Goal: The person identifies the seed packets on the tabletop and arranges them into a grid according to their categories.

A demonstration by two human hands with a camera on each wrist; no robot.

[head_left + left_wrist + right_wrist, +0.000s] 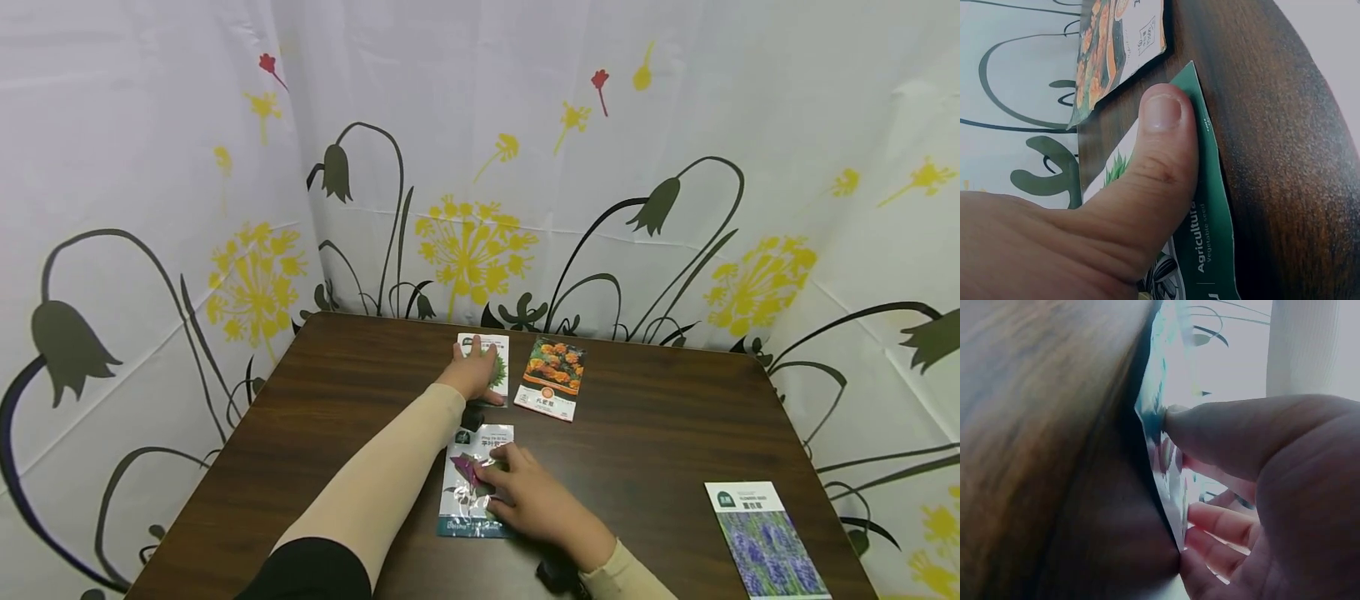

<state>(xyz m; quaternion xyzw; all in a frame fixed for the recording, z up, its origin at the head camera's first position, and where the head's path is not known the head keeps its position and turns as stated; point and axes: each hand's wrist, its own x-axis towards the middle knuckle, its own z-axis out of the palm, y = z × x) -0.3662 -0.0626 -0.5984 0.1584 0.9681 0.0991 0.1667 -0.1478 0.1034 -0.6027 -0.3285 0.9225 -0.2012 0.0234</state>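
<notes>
My left hand (471, 373) lies over a white seed packet (500, 350) with a green plant picture, at the far side of the table. Its fingers are spread, and the thumb (1163, 134) presses along the packet's green lower edge in the left wrist view. Closer in, my right hand (542, 500) rests on a silvery seed packet (459, 504) with a purple picture and a blue-green bottom band. In the right wrist view the right thumb (1222, 434) touches this packet's face, while the other fingers lie near its edge, apart from the thumb.
Right of the far packet lies a seed packet with orange flowers (551, 379). A purple-flower seed packet (772, 542) lies near the table's right edge. The dark wooden table (645, 433) backs onto a white flower-patterned curtain (465, 100).
</notes>
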